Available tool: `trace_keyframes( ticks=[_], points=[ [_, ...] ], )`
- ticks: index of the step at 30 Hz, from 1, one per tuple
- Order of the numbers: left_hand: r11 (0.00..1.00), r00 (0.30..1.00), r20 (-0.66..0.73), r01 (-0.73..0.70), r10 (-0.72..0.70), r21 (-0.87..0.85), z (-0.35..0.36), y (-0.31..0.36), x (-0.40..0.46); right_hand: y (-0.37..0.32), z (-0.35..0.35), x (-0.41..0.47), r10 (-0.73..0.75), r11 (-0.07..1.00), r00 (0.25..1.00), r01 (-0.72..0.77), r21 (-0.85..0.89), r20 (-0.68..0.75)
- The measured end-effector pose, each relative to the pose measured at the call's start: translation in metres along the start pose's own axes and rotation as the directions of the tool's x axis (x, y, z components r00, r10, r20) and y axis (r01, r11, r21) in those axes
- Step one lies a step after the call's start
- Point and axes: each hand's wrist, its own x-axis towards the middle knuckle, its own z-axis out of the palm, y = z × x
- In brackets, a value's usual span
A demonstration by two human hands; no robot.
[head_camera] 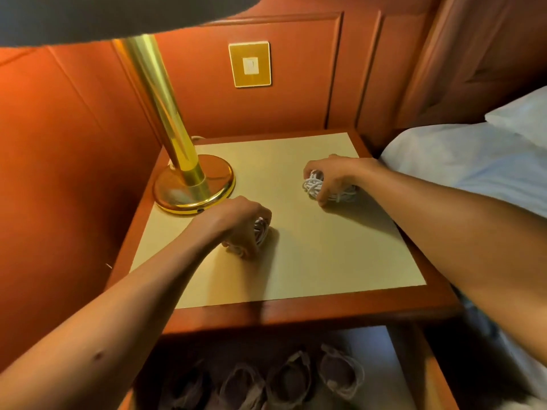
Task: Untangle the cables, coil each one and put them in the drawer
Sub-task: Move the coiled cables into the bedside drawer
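Observation:
Two bundles of white cable lie on the beige top of the nightstand (296, 261). My left hand (236, 223) grips one coiled white cable (261, 232) near the middle left of the top, its fingers curled over most of it. My right hand (328, 179) grips the other white cable bundle (312, 184) toward the back right, with loops showing on both sides of the fingers. The open drawer (399, 365) is pulled out below the front edge.
A brass lamp base (194, 184) and its stem stand at the back left, close to my left hand. Several dark pouch-like items (290, 377) lie in the drawer. A bed with white linen (473, 167) borders the right side. A wall switch plate (250, 64) sits behind.

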Motion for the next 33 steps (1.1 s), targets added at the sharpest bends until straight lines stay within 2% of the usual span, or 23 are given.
trace_keyframes(
  ticks=[5, 18, 24, 28, 33],
  points=[
    [0.997, 1.0, 0.017, 0.006, -0.005, -0.073, 0.007, 0.015, -0.013, -0.007, 0.011, -0.021, -0.011, 1.0, 0.999, 0.011, 0.001, 0.052],
    [0.998, 0.998, -0.061, -0.022, 0.018, -0.066, 0.051, 0.045, -0.083, -0.019, 0.072, -0.156, -0.041, 0.998, 0.996, 0.037, 0.044, 0.084],
    [0.999, 0.984, -0.172, -0.045, 0.04, -0.026, 0.079, 0.042, -0.125, -0.022, 0.103, -0.194, -0.006, 0.999, 0.995, 0.009, 0.034, -0.097],
    [0.999, 0.961, -0.278, -0.022, 0.01, -0.042, 0.102, 0.038, -0.153, -0.019, 0.119, -0.213, -0.026, 0.997, 0.99, 0.035, 0.063, -0.135],
    [0.974, 0.943, -0.327, -0.007, -0.069, -0.227, 0.145, 0.03, -0.184, -0.02, 0.146, -0.245, -0.062, 0.994, 0.972, 0.081, 0.074, -0.227]
  ],
)
